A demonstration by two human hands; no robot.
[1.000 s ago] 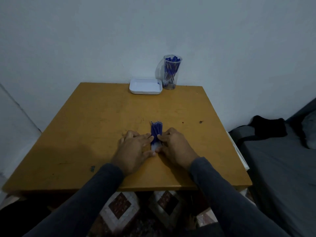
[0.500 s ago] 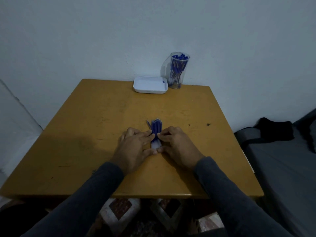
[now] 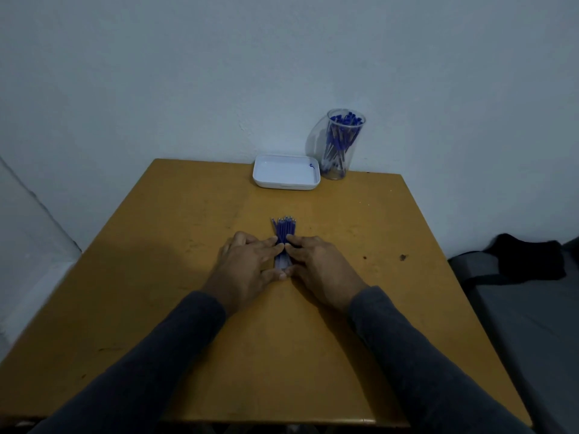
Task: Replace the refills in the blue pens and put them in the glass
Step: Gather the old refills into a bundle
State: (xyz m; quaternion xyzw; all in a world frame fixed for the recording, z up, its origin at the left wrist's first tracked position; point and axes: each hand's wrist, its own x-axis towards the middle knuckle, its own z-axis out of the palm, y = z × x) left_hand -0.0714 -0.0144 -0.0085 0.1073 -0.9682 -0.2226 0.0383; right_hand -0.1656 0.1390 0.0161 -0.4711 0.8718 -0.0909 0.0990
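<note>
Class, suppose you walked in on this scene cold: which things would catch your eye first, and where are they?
First, the bundle of blue refills lying mid-table, with the left hand and right hand pressed against its sides. Next, the glass full of blue pens at the table's far edge by the wall, with a white tray just left of it.

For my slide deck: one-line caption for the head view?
Both hands gather blue refills on the table.
</note>
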